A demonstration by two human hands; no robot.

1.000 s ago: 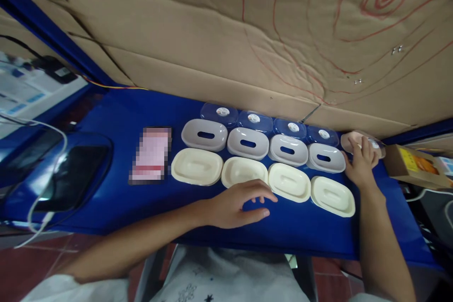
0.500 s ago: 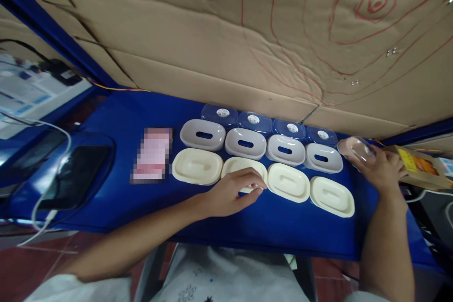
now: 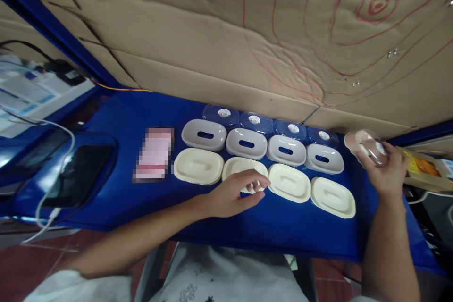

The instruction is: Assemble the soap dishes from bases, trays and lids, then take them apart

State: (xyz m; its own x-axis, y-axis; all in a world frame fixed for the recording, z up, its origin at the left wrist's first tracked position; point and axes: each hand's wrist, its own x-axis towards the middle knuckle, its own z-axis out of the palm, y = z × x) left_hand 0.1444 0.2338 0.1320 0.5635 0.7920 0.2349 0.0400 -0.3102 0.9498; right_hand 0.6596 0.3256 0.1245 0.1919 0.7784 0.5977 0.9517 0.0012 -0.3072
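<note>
Several clear lids with round stickers [image 3: 255,123] line the back of the blue table. In front of them stand several grey-white oval dishes with a slot [image 3: 247,144], then several cream oval trays [image 3: 289,183]. My left hand [image 3: 238,193] hovers by the front of the second cream tray, fingers curved and apart, with nothing in it. At the right, my right hand [image 3: 384,170] grips a clear-lidded soap box [image 3: 371,147], its body pinkish beige, tilted beside the right end of the rows. My fingers partly cover it.
A phone with a blurred screen [image 3: 153,155] lies left of the rows. Further left are a black device [image 3: 74,177] with a white cable and a white box. A cardboard box with a yellow label [image 3: 426,170] sits at the right. Cardboard rises behind the table.
My right hand has moved slightly right with the soap box, which is now turned and tilted differently. My left hand's fingers have spread a little more.
</note>
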